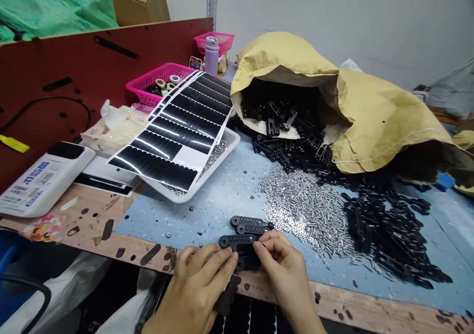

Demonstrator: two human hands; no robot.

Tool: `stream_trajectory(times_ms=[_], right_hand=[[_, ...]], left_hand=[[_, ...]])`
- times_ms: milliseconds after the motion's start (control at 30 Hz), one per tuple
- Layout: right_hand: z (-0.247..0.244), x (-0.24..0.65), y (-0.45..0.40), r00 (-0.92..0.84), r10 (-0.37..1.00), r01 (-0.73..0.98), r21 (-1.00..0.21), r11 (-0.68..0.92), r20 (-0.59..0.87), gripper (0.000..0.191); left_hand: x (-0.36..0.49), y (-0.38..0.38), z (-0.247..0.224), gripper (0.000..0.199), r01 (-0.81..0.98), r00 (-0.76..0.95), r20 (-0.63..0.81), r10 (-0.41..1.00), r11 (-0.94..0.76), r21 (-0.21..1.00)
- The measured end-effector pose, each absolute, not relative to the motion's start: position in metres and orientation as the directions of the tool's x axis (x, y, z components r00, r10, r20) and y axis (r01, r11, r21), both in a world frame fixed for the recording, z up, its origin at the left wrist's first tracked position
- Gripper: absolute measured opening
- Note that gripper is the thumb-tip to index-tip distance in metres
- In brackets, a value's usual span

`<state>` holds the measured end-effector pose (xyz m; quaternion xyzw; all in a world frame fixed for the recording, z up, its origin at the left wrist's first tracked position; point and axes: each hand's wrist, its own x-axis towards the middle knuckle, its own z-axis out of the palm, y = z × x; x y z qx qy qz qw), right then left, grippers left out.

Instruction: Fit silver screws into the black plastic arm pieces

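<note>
- Left hand (198, 287) and right hand (285, 274) work at the near edge of the desk (355, 302), over a blue mat (218, 205).
- Fingers (261, 247) of both hands are clamped from either side on black plastic strips (237, 242); two more strips (252, 223) lie just beyond, touching them.
- Loose silver screws (307, 210) spread right of the hands, beside a heap of black parts (385, 230) spilling from a yellow paper bag (333, 92).
- Sticker sheet (177, 131) lies tilted across a white tray (181, 198), with a pink basket (159, 82) and a purple bottle (212, 56) behind.
- Fingers cover the middle of the held strips, so their exact shape and number are hard to make out.
- Sticker sheet hides most of the tray.
</note>
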<state>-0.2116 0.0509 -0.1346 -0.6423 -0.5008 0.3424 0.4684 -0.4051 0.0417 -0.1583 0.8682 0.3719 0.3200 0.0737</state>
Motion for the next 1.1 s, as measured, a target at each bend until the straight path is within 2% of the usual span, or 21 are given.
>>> stream_trajectory(times_ms=[300,567,667,800,867,900,967,1033,1100], right_hand=[[-0.135,-0.212,0.052,0.251,0.967,0.325,-0.944,-0.052,0.033,0.032],[-0.134,-0.215,0.05,0.197,0.975,0.435,-0.901,0.009,0.104,0.031],[-0.137,-0.214,0.049,0.117,0.975,0.593,-0.801,0.085,0.19,0.028],[-0.138,-0.206,0.05,0.006,0.948,0.837,-0.52,0.169,0.318,0.031],[-0.132,-0.201,0.049,0.013,0.932,0.901,-0.407,0.146,0.362,0.032],[-0.128,-0.201,0.048,0.005,0.925,0.903,-0.399,0.159,0.379,0.028],[-0.117,-0.204,0.043,-0.086,0.92,0.834,-0.477,0.277,0.383,0.022],[-0.107,-0.211,0.039,-0.28,0.894,0.678,-0.588,0.441,0.349,0.026],[-0.1,-0.218,0.036,-0.409,0.867,0.546,-0.684,0.483,0.286,0.022]], left_hand=[[-0.406,0.042,-0.158,0.067,0.589,0.545,0.482,0.686,-0.723,0.362],[-0.404,0.044,-0.156,0.066,0.593,0.534,0.483,0.694,-0.714,0.371],[-0.4,0.047,-0.156,0.07,0.601,0.54,0.451,0.711,-0.701,0.385],[-0.397,0.051,-0.152,0.071,0.601,0.545,0.467,0.697,-0.712,0.362],[-0.399,0.054,-0.147,0.069,0.599,0.549,0.475,0.688,-0.72,0.35],[-0.4,0.055,-0.144,0.067,0.597,0.559,0.466,0.686,-0.723,0.348],[-0.404,0.057,-0.138,0.064,0.581,0.593,0.43,0.681,-0.731,0.358],[-0.407,0.059,-0.131,0.061,0.546,0.636,0.386,0.669,-0.743,0.388],[-0.41,0.059,-0.125,0.058,0.512,0.655,0.357,0.666,-0.739,0.437]])
